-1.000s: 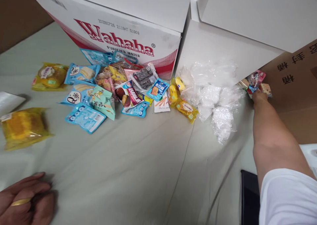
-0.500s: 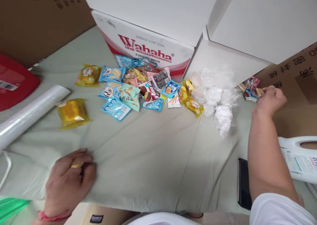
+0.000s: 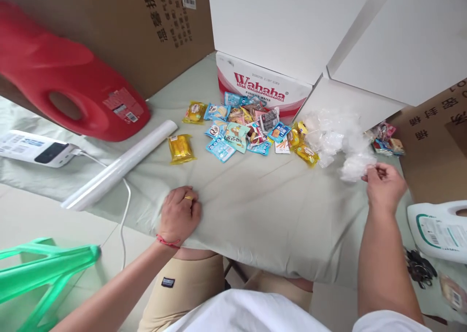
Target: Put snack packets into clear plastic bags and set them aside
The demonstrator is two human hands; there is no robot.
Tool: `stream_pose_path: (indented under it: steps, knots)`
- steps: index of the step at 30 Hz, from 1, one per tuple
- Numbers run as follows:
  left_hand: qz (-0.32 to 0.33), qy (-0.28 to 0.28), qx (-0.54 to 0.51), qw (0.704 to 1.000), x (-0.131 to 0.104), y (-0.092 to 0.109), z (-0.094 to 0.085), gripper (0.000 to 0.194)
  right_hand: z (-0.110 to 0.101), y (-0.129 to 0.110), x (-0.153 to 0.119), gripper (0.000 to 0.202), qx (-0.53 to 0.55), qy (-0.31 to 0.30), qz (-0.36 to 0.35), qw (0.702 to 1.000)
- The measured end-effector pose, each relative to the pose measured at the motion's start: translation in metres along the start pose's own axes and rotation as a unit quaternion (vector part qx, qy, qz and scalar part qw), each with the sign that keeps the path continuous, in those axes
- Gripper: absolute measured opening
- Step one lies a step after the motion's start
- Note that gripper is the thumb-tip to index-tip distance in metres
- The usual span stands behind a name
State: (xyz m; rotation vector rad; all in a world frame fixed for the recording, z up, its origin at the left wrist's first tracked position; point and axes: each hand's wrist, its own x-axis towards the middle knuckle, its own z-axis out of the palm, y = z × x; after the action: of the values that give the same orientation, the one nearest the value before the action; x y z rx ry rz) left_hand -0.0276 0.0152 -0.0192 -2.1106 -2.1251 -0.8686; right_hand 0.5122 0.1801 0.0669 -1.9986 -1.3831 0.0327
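Note:
My right hand point(image 3: 387, 185) pinches the near end of a crumpled clear plastic bag point(image 3: 353, 167) between thumb and fingers. That bag lies against a pile of similar clear bags point(image 3: 330, 132). A few small snack packets point(image 3: 388, 144) lie beyond the hand, by the cardboard at the right. My left hand point(image 3: 180, 211) rests on the cloth near the front edge, fingers curled, with nothing seen in it. Further back from it sits a yellow-wrapped snack point(image 3: 181, 149). Several coloured snack packets point(image 3: 237, 136) are heaped in front of the Wahaha carton point(image 3: 251, 81).
At the left are a roll of clear plastic film point(image 3: 124, 166), a red jug point(image 3: 83, 83) and a white power bank point(image 3: 40, 148) with a cable. A white bottle point(image 3: 440, 232) lies at the right. White boxes and brown cardboard point(image 3: 175, 49) stand behind. A green stool point(image 3: 47, 273) is below left.
My right hand has come back from the small packets at the right and now grips a clear bag. My left hand stays on the cloth. The view has turned left.

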Motion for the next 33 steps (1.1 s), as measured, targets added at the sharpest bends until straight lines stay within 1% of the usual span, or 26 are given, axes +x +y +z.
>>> stream_pose_path:
  steps: [1, 2, 3, 5, 7, 8, 10, 11, 12, 13, 14, 15, 17, 18, 19, 20, 21, 22, 23, 25, 27, 29, 31, 33]
  knots:
    - [-0.003, 0.000, -0.001, 1.000, 0.000, 0.000, 0.000, 0.009, 0.004, -0.006, -0.007, 0.035, 0.120, 0.022, 0.024, 0.992]
    - [-0.006, 0.000, -0.003, 1.000, 0.000, 0.000, 0.001, 0.009, 0.010, -0.013, -0.014, 0.037, 0.222, 0.025, 0.056, 0.973]
    - [-0.007, -0.002, -0.006, 1.000, 0.000, -0.001, 0.001, 0.010, 0.017, -0.020, -0.020, 0.039, 0.295, 0.015, 0.089, 0.951]
    - [-0.006, -0.004, -0.018, 1.000, 0.001, -0.002, -0.001, 0.010, 0.033, -0.034, -0.033, 0.042, 0.369, -0.027, 0.131, 0.920]
    - [-0.007, 0.007, -0.046, 0.999, 0.002, 0.001, -0.006, 0.011, 0.045, -0.046, -0.044, 0.042, 0.426, -0.027, 0.149, 0.892]
    - [-0.012, 0.025, -0.063, 0.998, 0.003, 0.005, -0.010, 0.011, 0.050, -0.051, -0.051, 0.041, 0.456, -0.020, 0.152, 0.877]
    - [-0.027, 0.078, -0.111, 0.990, 0.008, 0.020, -0.018, 0.009, 0.057, -0.060, -0.067, 0.039, 0.510, -0.023, 0.165, 0.844]
    - [-0.036, 0.100, -0.144, 0.984, 0.013, 0.032, -0.022, 0.007, 0.060, -0.065, -0.076, 0.038, 0.531, -0.034, 0.175, 0.828]
    - [-0.047, 0.104, -0.190, 0.975, 0.019, 0.047, -0.024, 0.007, 0.064, -0.070, -0.087, 0.038, 0.548, -0.048, 0.184, 0.814]
    - [-0.059, 0.083, -0.249, 0.963, 0.028, 0.063, -0.023, 0.007, 0.067, -0.076, -0.098, 0.038, 0.562, -0.063, 0.191, 0.802]
    - [-0.073, 0.034, -0.322, 0.943, 0.038, 0.080, -0.020, 0.009, 0.072, -0.081, -0.109, 0.039, 0.572, -0.080, 0.194, 0.793]
    - [-0.102, -0.035, -0.405, 0.908, 0.048, 0.098, -0.014, 0.015, 0.077, -0.086, -0.120, 0.038, 0.577, -0.095, 0.191, 0.788]
    - [-0.177, -0.172, -0.549, 0.799, 0.071, 0.131, 0.007, 0.032, 0.086, -0.094, -0.139, 0.036, 0.570, -0.120, 0.170, 0.795]
    - [-0.197, -0.227, -0.584, 0.754, 0.082, 0.144, 0.021, 0.039, 0.090, -0.096, -0.146, 0.034, 0.558, -0.128, 0.154, 0.805]
    - [-0.201, -0.268, -0.603, 0.724, 0.091, 0.155, 0.035, 0.044, 0.093, -0.097, -0.152, 0.033, 0.544, -0.134, 0.138, 0.817]
    - [-0.191, -0.311, -0.609, 0.704, 0.099, 0.163, 0.049, 0.046, 0.096, -0.097, -0.155, 0.033, 0.528, -0.139, 0.125, 0.829]
    - [-0.175, -0.341, -0.604, 0.699, 0.104, 0.168, 0.062, 0.046, 0.097, -0.095, -0.157, 0.033, 0.514, -0.141, 0.116, 0.838]
    - [-0.157, -0.352, -0.597, 0.704, 0.108, 0.170, 0.073, 0.045, 0.098, -0.094, -0.158, 0.033, 0.506, -0.143, 0.114, 0.843]
    - [-0.141, -0.353, -0.591, 0.712, 0.110, 0.170, 0.082, 0.042, 0.098, -0.092, -0.157, 0.034, 0.504, -0.143, 0.117, 0.844]
    - [-0.119, -0.332, -0.591, 0.726, 0.110, 0.164, 0.095, 0.034, 0.098, -0.089, -0.156, 0.035, 0.523, -0.139, 0.134, 0.830]
    - [-0.096, -0.303, -0.602, 0.733, 0.110, 0.155, 0.101, 0.029, 0.097, -0.089, -0.154, 0.035, 0.554, -0.137, 0.151, 0.807]
    - [-0.077, -0.266, -0.617, 0.736, 0.111, 0.148, 0.104, 0.029, 0.095, -0.092, -0.152, 0.035, 0.571, -0.149, 0.161, 0.791]
    - [-0.083, -0.230, -0.635, 0.733, 0.113, 0.144, 0.105, 0.030, 0.091, -0.097, -0.151, 0.036, 0.576, -0.169, 0.175, 0.780]
    - [-0.101, -0.210, -0.638, 0.734, 0.114, 0.145, 0.106, 0.031, 0.086, -0.101, -0.150, 0.044, 0.590, -0.194, 0.196, 0.759]
